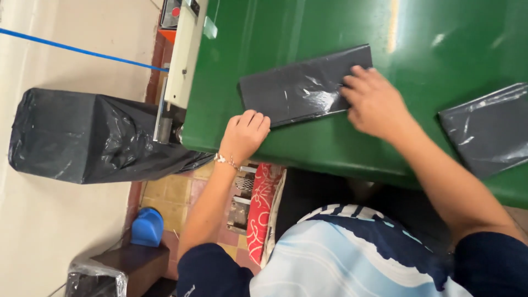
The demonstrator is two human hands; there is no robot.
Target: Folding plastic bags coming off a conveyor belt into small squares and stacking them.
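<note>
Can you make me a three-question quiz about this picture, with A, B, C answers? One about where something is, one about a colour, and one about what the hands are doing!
1. Where is the big stuffed black bag?
A. On the table
B. Left of the table, beside it
C. On the person's lap

2. What colour is the table?
A. Green
B. Red
C. White

3. What is the right hand doing?
A. Waving in the air
B. Holding a cup
C. Pressing flat on the folded dark plastic sheet

Answers: 1 B, it sits past the table's left edge. 2 A, the top is shiny green. 3 C, the palm lies on the sheet, while the left hand touches its near edge.
</note>
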